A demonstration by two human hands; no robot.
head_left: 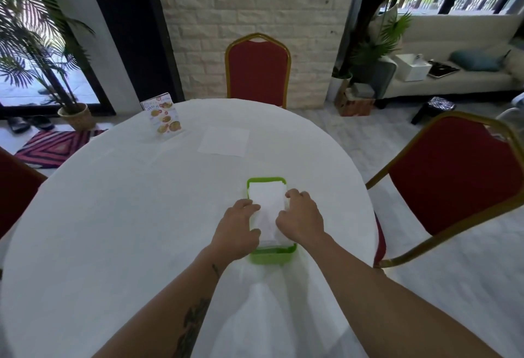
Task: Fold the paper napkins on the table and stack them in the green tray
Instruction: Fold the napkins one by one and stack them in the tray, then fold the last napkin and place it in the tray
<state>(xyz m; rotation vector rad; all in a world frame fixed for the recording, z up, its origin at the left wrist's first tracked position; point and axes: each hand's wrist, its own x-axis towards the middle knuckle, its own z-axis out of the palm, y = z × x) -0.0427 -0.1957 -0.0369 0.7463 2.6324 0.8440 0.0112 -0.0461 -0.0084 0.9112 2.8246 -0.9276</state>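
Your two forearms reach out over the near edge of the round table (113, 216), which is draped in a white cloth. Bare cloth stretches wide to your left; on your right the table's rim curves close beside the green tray (272, 254), with a red chair (453, 182) just past it. Your left hand (236, 228) and right hand (302, 216) flank the tray, fingers curled down onto the folded napkins (266, 202) stacked inside it, each hand pressing one long side of the stack. Beyond the tray, well apart from your hands, one unfolded napkin (224, 141) lies flat. A menu card (164, 117) stands left of it, near the far edge.
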